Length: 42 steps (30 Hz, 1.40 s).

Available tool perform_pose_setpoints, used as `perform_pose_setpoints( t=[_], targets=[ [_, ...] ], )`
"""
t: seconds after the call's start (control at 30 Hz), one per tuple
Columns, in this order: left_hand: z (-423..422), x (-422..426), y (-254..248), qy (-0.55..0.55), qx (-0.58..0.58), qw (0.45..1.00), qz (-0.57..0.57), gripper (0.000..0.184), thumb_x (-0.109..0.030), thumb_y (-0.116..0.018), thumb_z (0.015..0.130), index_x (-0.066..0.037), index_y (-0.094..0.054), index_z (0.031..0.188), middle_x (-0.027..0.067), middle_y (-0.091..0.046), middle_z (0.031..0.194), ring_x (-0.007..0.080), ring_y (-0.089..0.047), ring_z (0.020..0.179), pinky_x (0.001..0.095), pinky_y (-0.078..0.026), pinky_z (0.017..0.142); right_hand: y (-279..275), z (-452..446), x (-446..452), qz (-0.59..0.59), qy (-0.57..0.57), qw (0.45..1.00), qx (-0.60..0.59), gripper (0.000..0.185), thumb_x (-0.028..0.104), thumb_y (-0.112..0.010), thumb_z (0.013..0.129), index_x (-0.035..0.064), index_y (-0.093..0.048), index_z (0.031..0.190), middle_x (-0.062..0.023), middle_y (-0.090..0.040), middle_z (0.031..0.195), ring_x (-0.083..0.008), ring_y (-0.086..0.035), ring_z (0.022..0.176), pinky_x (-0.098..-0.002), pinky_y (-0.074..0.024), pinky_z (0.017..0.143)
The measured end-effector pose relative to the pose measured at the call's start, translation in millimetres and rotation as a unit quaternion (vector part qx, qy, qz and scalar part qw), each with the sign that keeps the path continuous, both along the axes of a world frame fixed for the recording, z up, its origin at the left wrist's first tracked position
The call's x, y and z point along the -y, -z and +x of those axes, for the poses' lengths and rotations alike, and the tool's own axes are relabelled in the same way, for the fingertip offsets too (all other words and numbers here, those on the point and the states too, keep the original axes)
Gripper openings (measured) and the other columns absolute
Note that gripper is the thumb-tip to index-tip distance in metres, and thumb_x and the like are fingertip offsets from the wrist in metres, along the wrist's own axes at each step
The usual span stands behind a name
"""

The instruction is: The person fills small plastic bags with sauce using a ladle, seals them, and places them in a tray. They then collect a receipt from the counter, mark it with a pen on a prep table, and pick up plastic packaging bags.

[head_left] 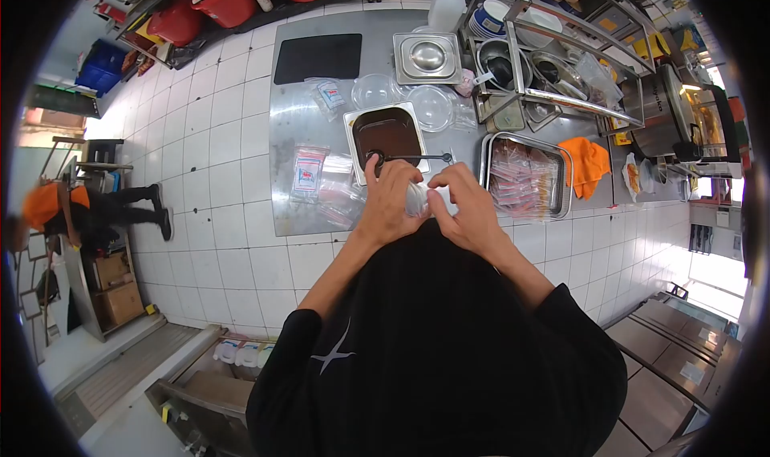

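Observation:
Close in front of my chest, my left hand [391,198] and my right hand [467,210] both pinch a small whitish, see-through plastic bag [417,199]. Its outline is partly hidden by my fingers. Just beyond my left hand stands a steel pan of dark brown sauce [391,128]. A ladle [411,157] lies across its near side, handle pointing right. Left of the pan are packs of small clear zip bags [310,173]. To the right of my right hand, a steel tray [568,176] holds many small bags with reddish-brown contents.
Clear round lids [431,108], a black board [318,58] and a lidded steel pan [426,57] sit farther back on the steel table [290,120]. An orange cloth [586,166] lies right of the tray. A metal rack [561,96] holds bowls. Another person [76,207] is at far left.

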<state>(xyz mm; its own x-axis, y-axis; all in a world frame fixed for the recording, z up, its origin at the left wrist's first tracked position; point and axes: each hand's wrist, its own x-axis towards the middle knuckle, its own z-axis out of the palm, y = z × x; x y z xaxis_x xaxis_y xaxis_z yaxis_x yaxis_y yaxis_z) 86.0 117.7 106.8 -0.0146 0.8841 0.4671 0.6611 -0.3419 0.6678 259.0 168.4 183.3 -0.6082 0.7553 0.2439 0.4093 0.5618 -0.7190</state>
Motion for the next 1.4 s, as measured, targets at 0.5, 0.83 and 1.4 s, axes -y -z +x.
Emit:
perform_pose_setpoints(
  t=[0.5,0.83,1.4],
  targets=[
    [-7,12,7,0.042,0.017,0.999,-0.004,0.048,-0.009,-0.077,0.072,-0.003,-0.058,0.116,0.0121,-0.059,0.101,0.0357,-0.059,0.103,0.0456,-0.043,0.095,15,-6,9,-0.2,-0.127,0.969,0.07,0.029,0.029,-0.065,0.095,0.0042,-0.069,0.111,-0.0146,-0.07,0.119,-0.0344,-0.07,0.084,-0.0436,-0.0564,0.075],
    [-12,12,35,0.07,-0.005,0.996,0.047,0.042,-0.01,-0.075,0.069,-0.003,-0.058,0.107,0.0116,-0.059,0.095,0.0323,-0.059,0.092,0.0439,-0.045,0.087,25,-11,-4,-0.204,-0.21,0.945,0.147,0.032,0.034,-0.06,0.099,0.0037,-0.07,0.103,-0.0174,-0.071,0.106,-0.0394,-0.069,0.092,-0.0488,-0.054,0.082],
    [-6,12,48,0.127,0.008,0.99,-0.063,0.043,-0.004,-0.073,0.069,-0.004,-0.062,0.11,0.0136,-0.063,0.102,0.0366,-0.062,0.101,0.0455,-0.051,0.09,12,-12,-6,-0.128,-0.248,0.903,0.328,0.073,0.076,-0.055,0.089,0.007,-0.077,0.099,-0.0186,-0.069,0.107,-0.0385,-0.07,0.088,-0.0511,-0.0537,0.079]
  ],
)
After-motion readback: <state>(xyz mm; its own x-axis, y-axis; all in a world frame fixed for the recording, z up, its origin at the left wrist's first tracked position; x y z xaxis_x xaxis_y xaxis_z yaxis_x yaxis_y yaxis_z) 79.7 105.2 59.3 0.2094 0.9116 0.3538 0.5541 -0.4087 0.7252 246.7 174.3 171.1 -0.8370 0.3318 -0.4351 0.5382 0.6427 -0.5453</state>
